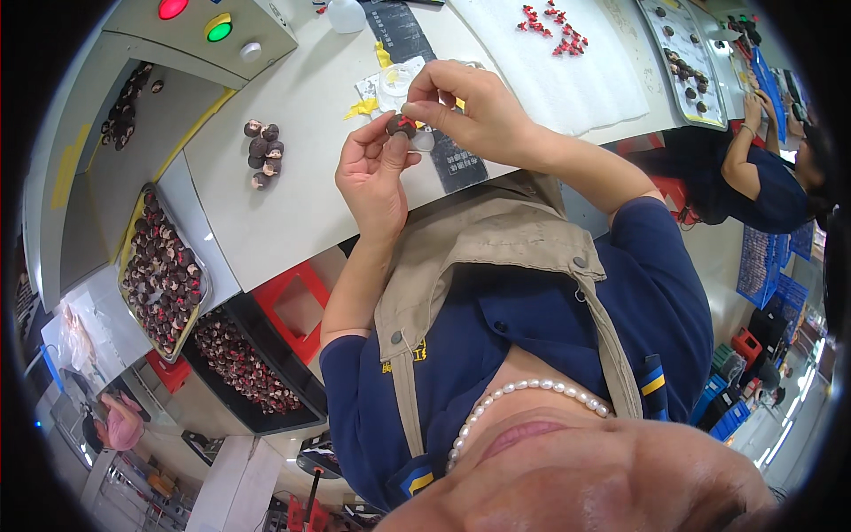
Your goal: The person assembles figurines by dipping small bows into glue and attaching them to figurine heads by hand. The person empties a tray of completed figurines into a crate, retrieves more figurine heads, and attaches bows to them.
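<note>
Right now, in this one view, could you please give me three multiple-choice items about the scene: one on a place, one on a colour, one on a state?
1. Where does the small loose pile of dark round parts lie?
A. on the white bench top
B. in the black bin
C. on the white cloth

2. What colour are the small pieces spread on the white cloth?
A. yellow
B. red
C. blue

3. How is the dark part at the hands held?
A. lying free on the bench
B. inside a closed fist
C. pinched between fingertips of both hands

Answers: 1 A, the pile sits on the bench top left of the left hand. 2 B, they show red. 3 C, the left hand and the right hand meet on it above the bench.
</note>
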Motion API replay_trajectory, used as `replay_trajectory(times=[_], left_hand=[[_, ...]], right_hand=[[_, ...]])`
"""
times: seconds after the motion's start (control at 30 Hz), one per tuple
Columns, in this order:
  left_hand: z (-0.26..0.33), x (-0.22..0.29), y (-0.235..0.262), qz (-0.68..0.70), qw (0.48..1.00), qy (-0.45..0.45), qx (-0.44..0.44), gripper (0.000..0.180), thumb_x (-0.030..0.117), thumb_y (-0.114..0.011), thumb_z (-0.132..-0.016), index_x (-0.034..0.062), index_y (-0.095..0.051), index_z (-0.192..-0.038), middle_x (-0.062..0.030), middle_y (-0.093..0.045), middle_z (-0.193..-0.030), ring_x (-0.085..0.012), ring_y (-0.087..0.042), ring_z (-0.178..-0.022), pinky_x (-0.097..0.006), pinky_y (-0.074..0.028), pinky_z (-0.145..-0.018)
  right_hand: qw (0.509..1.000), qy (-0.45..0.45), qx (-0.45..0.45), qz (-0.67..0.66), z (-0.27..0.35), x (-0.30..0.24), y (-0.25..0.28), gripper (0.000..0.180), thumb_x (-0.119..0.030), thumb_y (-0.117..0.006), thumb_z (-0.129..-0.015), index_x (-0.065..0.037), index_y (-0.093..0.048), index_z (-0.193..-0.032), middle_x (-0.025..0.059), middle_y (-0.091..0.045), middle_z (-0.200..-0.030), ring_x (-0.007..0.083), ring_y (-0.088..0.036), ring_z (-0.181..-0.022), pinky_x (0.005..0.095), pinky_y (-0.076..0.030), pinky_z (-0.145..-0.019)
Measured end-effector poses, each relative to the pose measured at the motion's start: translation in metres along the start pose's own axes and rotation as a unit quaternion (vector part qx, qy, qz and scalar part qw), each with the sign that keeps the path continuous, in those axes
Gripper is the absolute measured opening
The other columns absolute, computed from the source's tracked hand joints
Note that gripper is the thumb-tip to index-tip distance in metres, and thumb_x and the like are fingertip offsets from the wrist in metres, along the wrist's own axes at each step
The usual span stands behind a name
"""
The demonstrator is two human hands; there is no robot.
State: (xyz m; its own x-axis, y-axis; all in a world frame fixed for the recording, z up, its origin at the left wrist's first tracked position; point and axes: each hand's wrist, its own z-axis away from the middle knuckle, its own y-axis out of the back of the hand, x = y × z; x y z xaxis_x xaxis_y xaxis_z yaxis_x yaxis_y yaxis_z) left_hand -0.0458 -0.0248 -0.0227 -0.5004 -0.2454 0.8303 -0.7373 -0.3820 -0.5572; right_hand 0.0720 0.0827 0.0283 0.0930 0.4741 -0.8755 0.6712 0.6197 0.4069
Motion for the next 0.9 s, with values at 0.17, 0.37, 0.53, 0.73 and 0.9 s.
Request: replay_trajectory(times=[0.17, 0.37, 0.53, 0.73, 0.9], left_hand=[[0.002, 0.013, -0.001, -0.049, 0.997, -0.058, 0.008, 0.026, 0.004, -0.062, -0.084, -0.0059, -0.054, -0.107, -0.0118, -0.063, -0.094, -0.0129, -0.062, -0.078, -0.023, -0.055, -0.063], [0.002, 0.024, 0.002, -0.105, 0.989, -0.102, -0.024, 0.022, 0.0, -0.06, -0.083, -0.0077, -0.056, -0.103, -0.0156, -0.063, -0.097, -0.0146, -0.063, -0.078, -0.024, -0.056, -0.064], [0.001, 0.02, -0.005, -0.142, 0.982, -0.12, -0.032, 0.022, 0.0, -0.061, -0.083, -0.0083, -0.056, -0.103, -0.0155, -0.063, -0.096, -0.0147, -0.063, -0.078, -0.024, -0.056, -0.066], [0.001, 0.015, -0.024, -0.122, 0.988, -0.084, -0.048, 0.026, -0.001, -0.061, -0.083, -0.0074, -0.055, -0.107, -0.0153, -0.063, -0.097, -0.0145, -0.062, -0.079, -0.026, -0.055, -0.068], [-0.011, 0.03, -0.009, -0.279, 0.944, -0.172, -0.034, 0.025, -0.007, -0.058, -0.081, -0.0043, -0.057, -0.106, -0.0138, -0.063, -0.101, -0.0169, -0.062, -0.087, -0.028, -0.052, -0.076]], right_hand=[[0.995, 0.078, 0.053, 0.043, -0.001, -0.009, -0.011, 0.007, -0.004, -0.061, -0.081, -0.002, -0.054, -0.083, 0.004, -0.053, -0.07, 0.012, -0.048, -0.063, 0.0242, -0.04, -0.058], [0.997, 0.028, 0.039, -0.055, 0.005, -0.014, -0.024, 0.007, 0.001, -0.054, -0.085, -0.001, -0.047, -0.084, 0.0043, -0.048, -0.074, 0.0099, -0.046, -0.068, 0.0234, -0.04, -0.06], [0.997, 0.031, 0.031, -0.058, 0.009, -0.01, -0.019, 0.007, 0.003, -0.051, -0.086, -0.001, -0.045, -0.085, 0.0042, -0.046, -0.076, 0.0102, -0.045, -0.069, 0.0234, -0.041, -0.061], [0.991, 0.074, 0.076, -0.082, 0.022, -0.003, -0.001, 0.006, 0.001, -0.055, -0.085, -0.001, -0.049, -0.086, 0.0069, -0.051, -0.081, 0.0149, -0.05, -0.071, 0.0245, -0.042, -0.066], [0.977, 0.126, 0.153, 0.084, 0.029, 0.027, 0.043, 0.016, 0.001, -0.066, -0.074, -0.004, -0.063, -0.088, 0.0063, -0.059, -0.083, 0.0193, -0.055, -0.08, 0.0287, -0.044, -0.069]])
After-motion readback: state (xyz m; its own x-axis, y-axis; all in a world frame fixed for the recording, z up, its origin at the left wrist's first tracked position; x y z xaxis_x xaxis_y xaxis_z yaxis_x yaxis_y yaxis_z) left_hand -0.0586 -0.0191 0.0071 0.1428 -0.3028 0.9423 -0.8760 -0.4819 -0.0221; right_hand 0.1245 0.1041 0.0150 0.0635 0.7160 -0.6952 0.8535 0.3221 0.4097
